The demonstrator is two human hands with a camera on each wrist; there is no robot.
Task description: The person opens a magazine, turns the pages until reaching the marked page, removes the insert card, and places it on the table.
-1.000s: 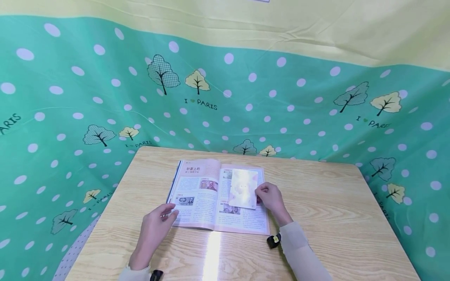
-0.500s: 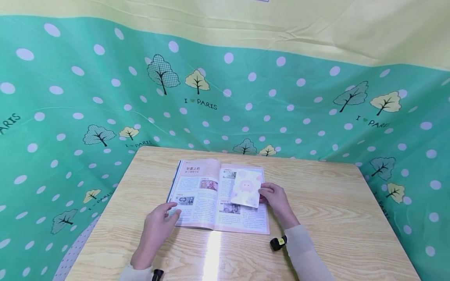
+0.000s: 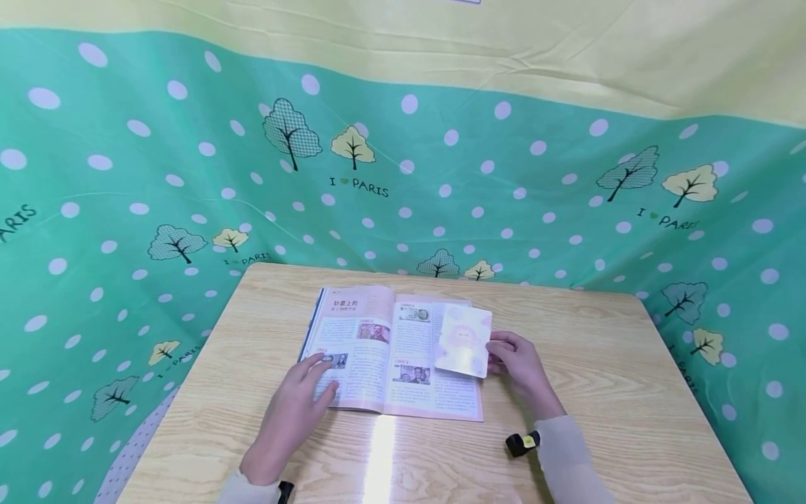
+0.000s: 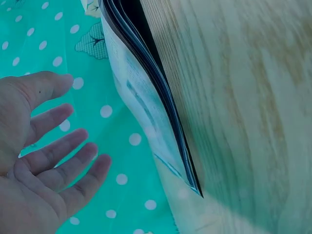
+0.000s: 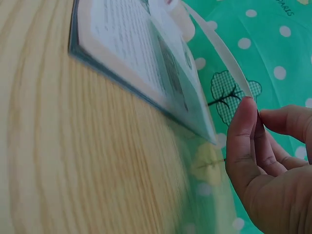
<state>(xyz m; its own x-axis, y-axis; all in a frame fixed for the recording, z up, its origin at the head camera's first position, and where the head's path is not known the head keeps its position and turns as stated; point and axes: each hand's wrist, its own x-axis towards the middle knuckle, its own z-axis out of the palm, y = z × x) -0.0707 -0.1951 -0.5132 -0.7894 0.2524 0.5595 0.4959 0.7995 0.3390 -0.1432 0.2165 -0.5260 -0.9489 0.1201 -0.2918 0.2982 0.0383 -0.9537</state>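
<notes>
An open magazine (image 3: 359,385) with printed text and pictures lies on the wooden table. Over its right page, my right hand (image 3: 519,364) pinches the right edge of a pale card (image 3: 462,339) with a pinkish pattern. In the right wrist view the card (image 5: 224,56) appears edge-on and slightly bent, its edge between thumb and fingers, raised off the page. My left hand (image 3: 296,406) is over the lower left of the left page with fingers spread. From the left wrist view, that hand (image 4: 48,161) holds nothing, apart from the magazine's edge (image 4: 161,97).
The wooden table (image 3: 585,350) extends on both sides of the magazine. A green dotted cloth (image 3: 529,231) with printed trees hangs behind and around it. Dark wrist devices are at both sleeves; one device (image 3: 522,443) sits by the right sleeve.
The right hand has carried the card rightward across the right page, uncovering more of the print beneath. My left hand has shifted slightly right, further over the left page.
</notes>
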